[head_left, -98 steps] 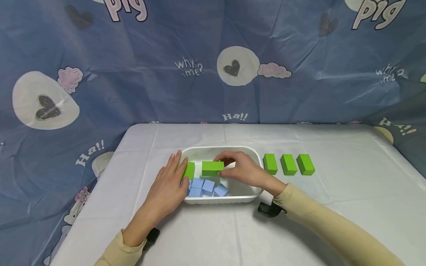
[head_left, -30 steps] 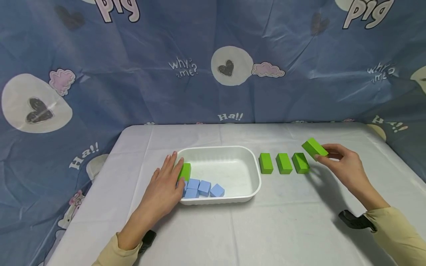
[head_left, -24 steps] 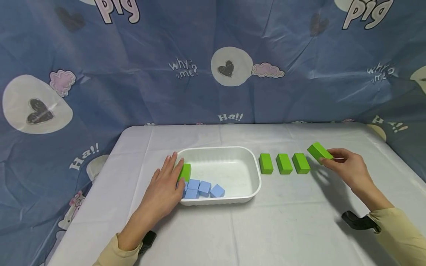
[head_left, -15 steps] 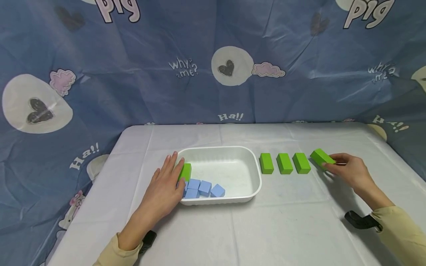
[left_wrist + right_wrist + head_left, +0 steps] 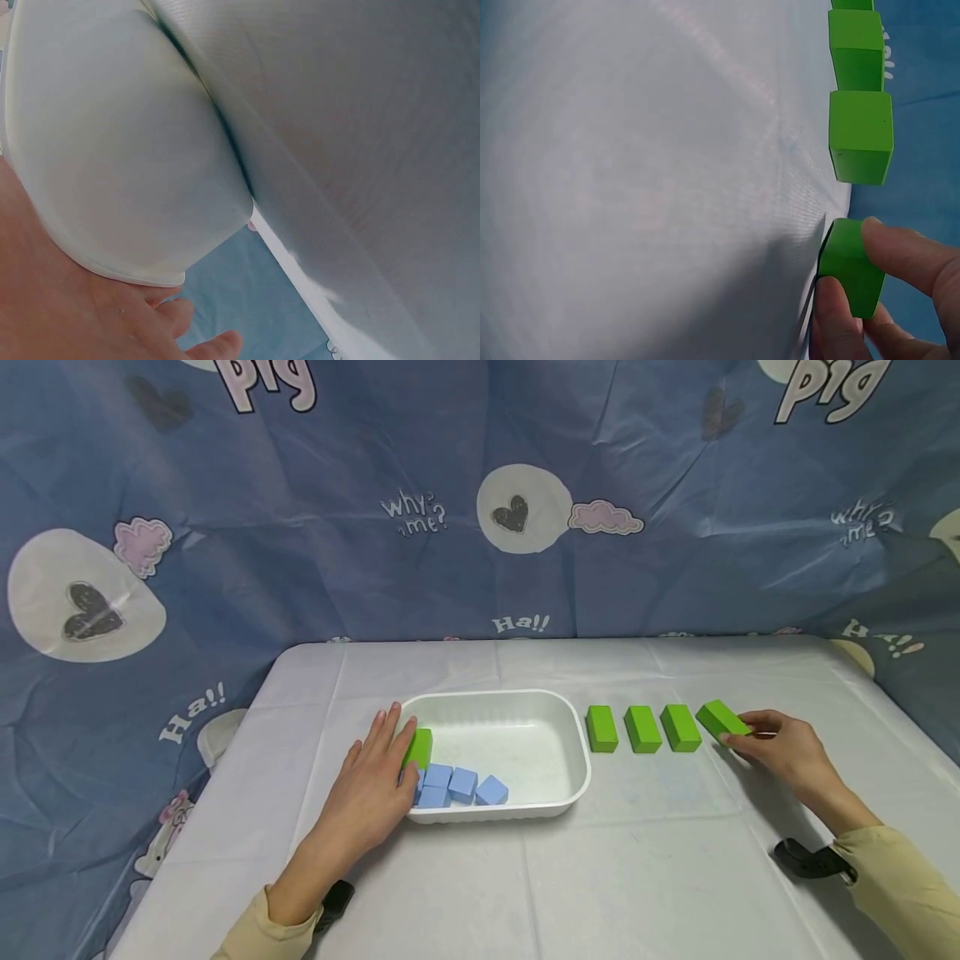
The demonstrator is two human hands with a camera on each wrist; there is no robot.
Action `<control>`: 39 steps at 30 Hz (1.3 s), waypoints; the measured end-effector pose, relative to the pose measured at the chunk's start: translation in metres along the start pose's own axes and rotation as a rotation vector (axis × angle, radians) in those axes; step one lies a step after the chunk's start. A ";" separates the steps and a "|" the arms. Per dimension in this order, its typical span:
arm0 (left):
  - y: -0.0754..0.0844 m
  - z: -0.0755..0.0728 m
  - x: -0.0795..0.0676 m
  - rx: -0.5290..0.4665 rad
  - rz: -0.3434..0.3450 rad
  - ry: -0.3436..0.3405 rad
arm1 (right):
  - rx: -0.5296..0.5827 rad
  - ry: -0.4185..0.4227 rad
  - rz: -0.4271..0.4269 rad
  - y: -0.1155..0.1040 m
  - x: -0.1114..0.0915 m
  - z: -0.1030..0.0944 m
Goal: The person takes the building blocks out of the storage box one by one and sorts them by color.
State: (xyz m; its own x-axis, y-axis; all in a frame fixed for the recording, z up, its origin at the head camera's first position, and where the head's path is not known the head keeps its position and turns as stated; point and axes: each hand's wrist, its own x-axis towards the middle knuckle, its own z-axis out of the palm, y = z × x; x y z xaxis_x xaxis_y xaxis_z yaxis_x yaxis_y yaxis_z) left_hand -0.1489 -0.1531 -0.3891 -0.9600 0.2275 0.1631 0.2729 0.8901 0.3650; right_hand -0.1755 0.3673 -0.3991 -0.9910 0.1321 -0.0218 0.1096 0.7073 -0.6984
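In the head view my right hand (image 5: 787,752) pinches a green block (image 5: 722,719) between thumb and fingers, low over the table at the right end of a row. The right wrist view shows the same green block (image 5: 851,262) held by its sides. My left hand (image 5: 372,781) lies with straight fingers over the left rim of a white tray (image 5: 517,812). Beside its fingers, inside the tray, are a green block (image 5: 418,748) and several light blue cubes (image 5: 462,784), partly hidden by the hand. The left wrist view has the left hand (image 5: 90,315) against the tray's outer wall (image 5: 127,150).
To the right of the tray, three green blocks stand in a spaced row: a near one (image 5: 602,729), a middle one (image 5: 642,729) and a far one (image 5: 681,727). A white cloth covers the table (image 5: 615,877). Behind it hangs a blue printed curtain (image 5: 337,527).
My right hand has carried the green block out of the tray to the row's right end, then lowered it toward the table. My left hand has stayed at the tray's left side.
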 end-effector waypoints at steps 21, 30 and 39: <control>0.001 0.000 -0.003 -0.004 0.000 -0.006 | 0.056 0.061 -0.029 0.001 -0.012 -0.005; 0.002 -0.002 -0.003 0.000 0.011 0.007 | 0.290 0.192 -0.188 -0.017 -0.016 -0.005; 0.000 -0.001 -0.001 -0.013 -0.001 -0.009 | 0.325 0.197 -0.364 -0.052 -0.017 0.011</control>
State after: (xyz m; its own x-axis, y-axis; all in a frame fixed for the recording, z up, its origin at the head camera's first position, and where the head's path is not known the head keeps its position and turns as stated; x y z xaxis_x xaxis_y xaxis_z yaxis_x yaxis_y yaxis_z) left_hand -0.1480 -0.1535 -0.3882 -0.9607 0.2303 0.1550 0.2730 0.8849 0.3773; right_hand -0.1650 0.3206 -0.3709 -0.9236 0.0681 0.3772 -0.3000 0.4841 -0.8220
